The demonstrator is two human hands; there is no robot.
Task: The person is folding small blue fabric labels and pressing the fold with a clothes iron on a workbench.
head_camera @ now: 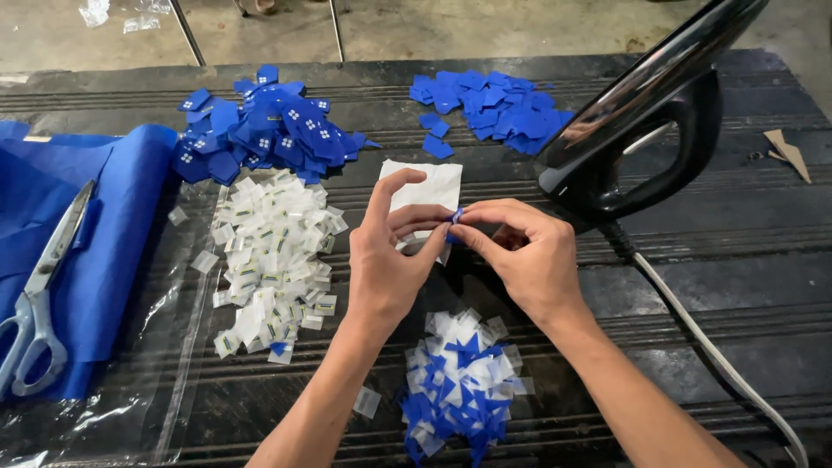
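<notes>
Head view: left hand (390,260) and right hand (520,256) pinch a small blue tag (454,217) between fingertips, both clamped on it; tag mostly hidden, shape unclear. White paper (429,186) just behind. Blue-white scrap pile (459,381) below on ribbed dark table (693,260). Glossy black iron (641,130) right, top cut off. Scissors (39,295) far left.

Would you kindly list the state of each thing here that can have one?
left hand: pinching small blue piece
right hand: pinching the same piece
iron: standing on end, cord trailing
scissors: lying on blue cloth, blades shut
white paper: flat, behind the hands
</notes>
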